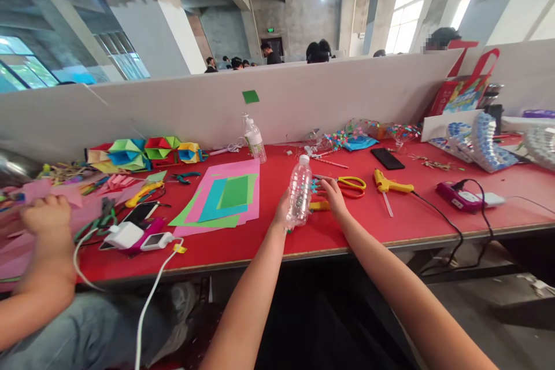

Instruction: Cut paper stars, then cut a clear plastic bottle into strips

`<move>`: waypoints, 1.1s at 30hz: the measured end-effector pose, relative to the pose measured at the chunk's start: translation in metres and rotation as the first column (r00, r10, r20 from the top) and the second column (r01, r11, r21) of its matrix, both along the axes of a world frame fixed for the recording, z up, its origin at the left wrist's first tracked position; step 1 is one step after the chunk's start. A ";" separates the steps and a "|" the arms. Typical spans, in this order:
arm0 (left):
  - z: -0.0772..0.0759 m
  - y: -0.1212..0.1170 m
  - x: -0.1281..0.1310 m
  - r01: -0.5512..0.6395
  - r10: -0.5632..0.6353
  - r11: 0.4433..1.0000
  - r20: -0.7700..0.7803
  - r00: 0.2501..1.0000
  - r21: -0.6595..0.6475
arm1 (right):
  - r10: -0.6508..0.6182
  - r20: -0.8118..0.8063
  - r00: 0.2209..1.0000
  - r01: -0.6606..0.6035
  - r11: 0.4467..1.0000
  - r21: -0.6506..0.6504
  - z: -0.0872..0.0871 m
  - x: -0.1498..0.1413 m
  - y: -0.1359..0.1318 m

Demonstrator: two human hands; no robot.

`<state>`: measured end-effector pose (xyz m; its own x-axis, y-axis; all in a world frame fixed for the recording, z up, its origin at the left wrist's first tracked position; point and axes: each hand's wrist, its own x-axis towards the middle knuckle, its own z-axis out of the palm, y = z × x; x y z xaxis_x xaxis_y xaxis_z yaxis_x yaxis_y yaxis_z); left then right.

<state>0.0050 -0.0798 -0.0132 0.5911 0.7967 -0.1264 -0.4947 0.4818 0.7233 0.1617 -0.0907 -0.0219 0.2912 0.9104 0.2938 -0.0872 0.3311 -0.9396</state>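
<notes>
A clear plastic bottle (299, 191) with a white cap stands nearly upright in my left hand (282, 208), whose fingers are mostly hidden behind it. To the right of the bottle, my right hand (335, 195) is apart from it, fingers stretched out and holding nothing. Under and beyond that hand lie yellow- and red-handled scissors (353, 185) and a yellow tool (319, 206), partly covered. A yellow glue gun (392, 184) with a clear glue stick rests farther right on the red table (269, 240).
Left of the bottle are stacked coloured paper sheets (236, 192) and more plastic bottles (255, 140). A phone (387, 158) and a purple power strip (459, 195) lie to the right. A co-worker's hand (47, 217) is at far left. A white partition (182, 104) borders the back.
</notes>
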 end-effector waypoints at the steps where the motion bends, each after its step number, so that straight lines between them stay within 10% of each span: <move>1: -0.001 -0.001 0.001 0.045 -0.045 0.999 -0.028 0.999 0.000 | 0.048 -0.054 0.997 -0.049 0.999 -0.024 0.001 0.001 0.002; 11: -0.012 0.000 0.012 0.105 -0.103 0.995 -0.204 0.974 -0.003 | 0.236 -0.424 0.874 -0.308 0.945 -0.109 0.003 0.005 -0.001; 25: -0.006 -0.006 0.013 -0.036 0.081 0.967 -0.172 0.982 0.250 | -0.065 -0.640 0.766 0.038 0.998 -0.055 -0.009 0.025 0.023; 33: 0.011 0.010 -0.033 -0.410 0.491 0.846 -0.200 0.848 0.341 | -0.226 -0.661 0.715 0.259 0.965 -0.050 -0.001 0.050 0.024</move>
